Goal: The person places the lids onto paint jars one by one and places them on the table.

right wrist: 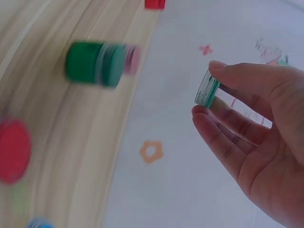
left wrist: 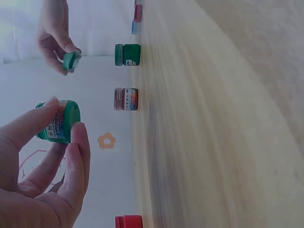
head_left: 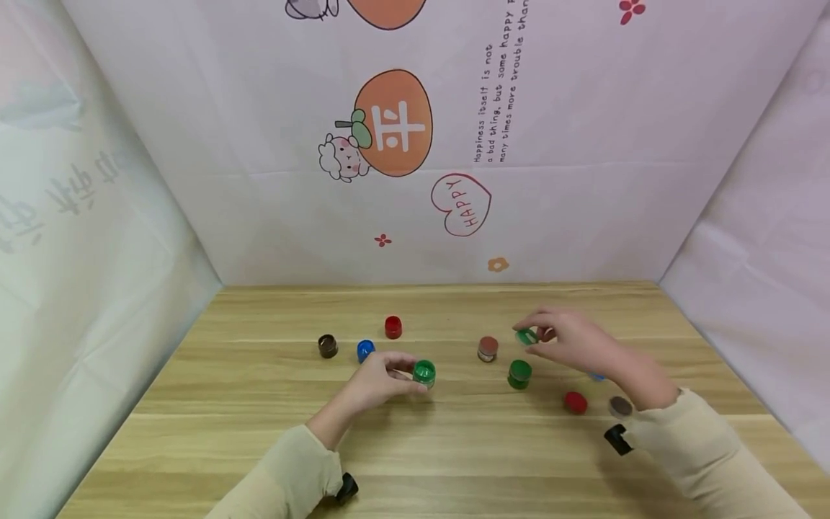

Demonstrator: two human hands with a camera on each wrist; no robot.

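My left hand [head_left: 382, 378] pinches a small green paint jar [head_left: 424, 373] between thumb and fingers. Its top looks uncapped in the head view, and a printed label shows on its side in the left wrist view. To the right, my right hand [head_left: 570, 339] holds a green lid [right wrist: 207, 90] by its edges, raised above the table. Between and below the two hands stand a capped green jar [head_left: 519, 374] and a capped reddish-brown jar [head_left: 488, 349]. Close to the left hand is an uncapped blue jar [head_left: 366, 351].
An uncapped dark brown jar [head_left: 327, 346] and an uncapped red jar [head_left: 393, 327] stand at the back left of the wooden table [head_left: 454, 461]. A red lid [head_left: 575, 402] and a brown lid [head_left: 620, 407] lie at right. Something blue [head_left: 596, 376] shows partly under the right forearm.
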